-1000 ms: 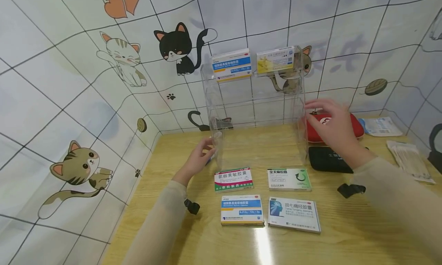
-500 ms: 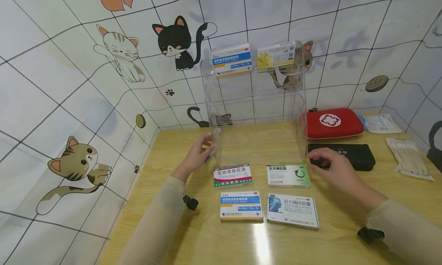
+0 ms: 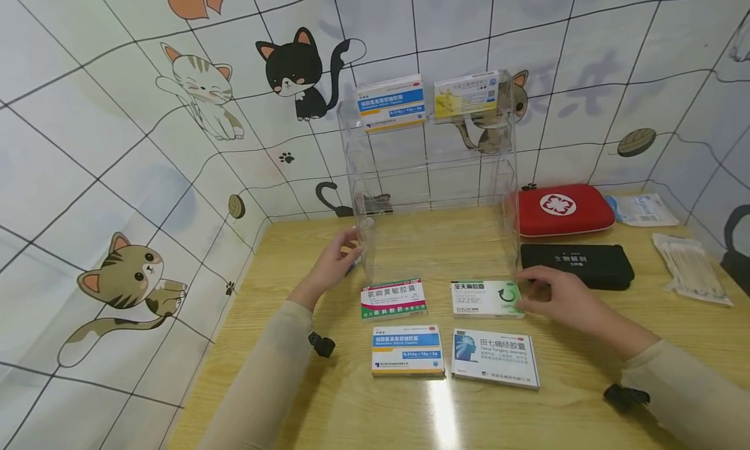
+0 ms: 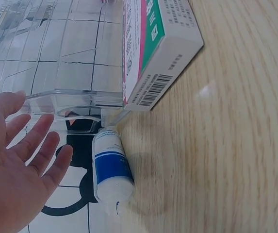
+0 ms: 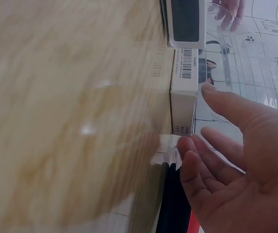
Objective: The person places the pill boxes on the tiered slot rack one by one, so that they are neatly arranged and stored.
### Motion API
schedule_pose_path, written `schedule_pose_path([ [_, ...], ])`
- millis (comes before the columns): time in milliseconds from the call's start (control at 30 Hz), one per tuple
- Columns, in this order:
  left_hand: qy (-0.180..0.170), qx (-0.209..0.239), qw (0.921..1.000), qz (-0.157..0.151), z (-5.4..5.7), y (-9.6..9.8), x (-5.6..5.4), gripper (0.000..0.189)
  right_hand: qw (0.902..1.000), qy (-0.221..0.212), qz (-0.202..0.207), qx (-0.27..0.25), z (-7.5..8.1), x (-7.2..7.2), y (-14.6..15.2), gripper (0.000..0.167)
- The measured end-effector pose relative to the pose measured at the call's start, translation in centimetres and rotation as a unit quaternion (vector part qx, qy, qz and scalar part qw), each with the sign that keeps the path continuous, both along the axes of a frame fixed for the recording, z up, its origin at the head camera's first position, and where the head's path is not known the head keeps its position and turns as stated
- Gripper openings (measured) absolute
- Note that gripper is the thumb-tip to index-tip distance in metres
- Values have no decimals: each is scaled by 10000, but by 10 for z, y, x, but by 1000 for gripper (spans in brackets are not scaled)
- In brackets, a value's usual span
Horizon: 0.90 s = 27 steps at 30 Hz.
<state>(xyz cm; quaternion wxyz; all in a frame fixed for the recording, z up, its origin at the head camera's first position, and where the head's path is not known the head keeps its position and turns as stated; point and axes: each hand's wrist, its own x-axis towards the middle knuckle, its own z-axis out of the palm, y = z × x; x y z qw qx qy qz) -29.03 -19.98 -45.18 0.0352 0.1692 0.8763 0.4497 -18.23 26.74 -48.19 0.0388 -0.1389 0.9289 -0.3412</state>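
The left hand (image 3: 333, 262), fingers spread, is beside the left edge of the clear plastic tiered rack (image 3: 430, 208). The right hand (image 3: 564, 298), thumb apart from bent fingers, is at the right end of the flat white-and-green cardboard box (image 3: 486, 299), just before the rack; contact is unclear. A gap of wood-grain table (image 3: 439, 301) separates two box columns. Three more flat boxes (image 3: 407, 350) lie there; two boxes (image 3: 390, 103) top the rack.

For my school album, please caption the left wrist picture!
An open left hand beside a clear rack, near a blue and white bottle and a medicine box.
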Motion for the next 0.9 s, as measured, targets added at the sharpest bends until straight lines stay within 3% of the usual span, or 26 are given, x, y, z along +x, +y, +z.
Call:
schedule_pose_path([
  [167, 23, 62, 10000, -43, -1, 0, 1, 43, 9999, -105, 66, 42, -2, 0, -1, 59],
  [633, -10, 28, 10000, -69, 1, 1, 1, 39, 9980, 522, -336, 122, 3, 10, -10, 61],
  [733, -11, 15, 10000, -65, 2, 0, 1, 40, 9973, 585, -440, -39, 5, 10, -11, 55],
  [900, 12, -33, 10000, -60, 1, -1, 0, 41, 9921, 978, -711, -342, 11, 11, -14, 31],
])
